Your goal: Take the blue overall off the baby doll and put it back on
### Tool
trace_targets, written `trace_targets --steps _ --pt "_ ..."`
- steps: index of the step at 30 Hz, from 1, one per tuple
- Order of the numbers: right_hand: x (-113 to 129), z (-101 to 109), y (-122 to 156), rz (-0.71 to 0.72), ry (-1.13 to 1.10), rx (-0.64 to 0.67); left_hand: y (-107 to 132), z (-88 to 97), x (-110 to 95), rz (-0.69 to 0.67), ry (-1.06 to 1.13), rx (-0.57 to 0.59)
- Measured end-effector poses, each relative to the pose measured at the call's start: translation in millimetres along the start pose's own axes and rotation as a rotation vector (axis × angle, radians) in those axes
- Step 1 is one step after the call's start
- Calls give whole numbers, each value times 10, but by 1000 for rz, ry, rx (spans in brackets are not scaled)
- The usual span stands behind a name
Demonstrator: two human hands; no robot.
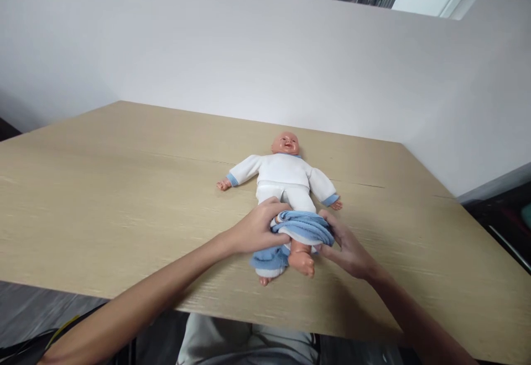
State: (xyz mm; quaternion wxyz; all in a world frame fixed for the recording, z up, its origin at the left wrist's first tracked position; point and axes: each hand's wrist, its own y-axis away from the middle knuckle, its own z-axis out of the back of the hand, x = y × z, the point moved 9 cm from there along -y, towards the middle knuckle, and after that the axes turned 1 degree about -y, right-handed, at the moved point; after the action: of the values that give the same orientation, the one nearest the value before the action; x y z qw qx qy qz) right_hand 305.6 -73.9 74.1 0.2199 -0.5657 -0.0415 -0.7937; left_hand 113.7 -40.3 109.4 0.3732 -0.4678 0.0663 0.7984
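A baby doll (283, 168) lies on its back on the table, head toward the wall and feet toward me. It has a white top with blue cuffs and a white cloth lower body. Blue doll pants (305, 225) with white edging are bunched around the leg on the right, whose bare foot sticks out below. My left hand (265, 225) grips the left side of the bunched cloth, and my right hand (346, 248) pinches its right side. More blue cloth sits around the other leg, with only the toes showing beneath it.
The wooden table (124, 188) spreads wide to both sides, its front edge close to my lap. A white wall (249, 55) rises behind it, with an opening at the top. Dark items (506, 215) stand beyond the table's right edge.
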Motion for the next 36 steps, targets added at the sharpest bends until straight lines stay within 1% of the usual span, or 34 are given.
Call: trace_targets --steps 2,4,7,9,11,13,16,19,22,24,27,29,32,34,36 --pt "-25 44 -116 15 -42 24 -25 -2 33 -4 0 28" --pt "-104 89 -211 20 -155 12 -40 -14 67 1 -8 76" --pt "-339 163 -278 -34 -320 -102 -43 -44 137 15 -4 140" --pt "-504 173 -266 -99 -345 -180 -35 -66 183 10 19 156" --pt "-594 139 -239 -146 -315 -208 -25 -81 220 0 25 150" --pt "-592 115 -222 -146 -264 -222 -15 -93 241 -12 13 135" --pt "-511 125 -219 -99 -176 -236 2 -96 238 -30 3 108" --pt "-471 125 -224 -71 -124 -181 22 -51 226 -59 -41 77" --pt "-464 120 -211 -56 -74 -89 57 34 174 -176 -214 78" --pt "-450 130 -199 -32 -16 -50 82 129 162 -250 -354 66" --pt "-478 156 -221 -28 9 -51 83 324 223 -269 -452 4" --pt "-579 202 -272 -75 -48 -118 68 462 294 -241 -429 -69" --pt "-827 316 -348 -160 -179 -314 51 630 436 -163 -352 -180" --pt "-1004 328 -377 -219 -265 -388 44 665 534 -106 -309 -178" --pt "-1132 287 -383 -270 -337 -395 43 643 617 -56 -253 -110"
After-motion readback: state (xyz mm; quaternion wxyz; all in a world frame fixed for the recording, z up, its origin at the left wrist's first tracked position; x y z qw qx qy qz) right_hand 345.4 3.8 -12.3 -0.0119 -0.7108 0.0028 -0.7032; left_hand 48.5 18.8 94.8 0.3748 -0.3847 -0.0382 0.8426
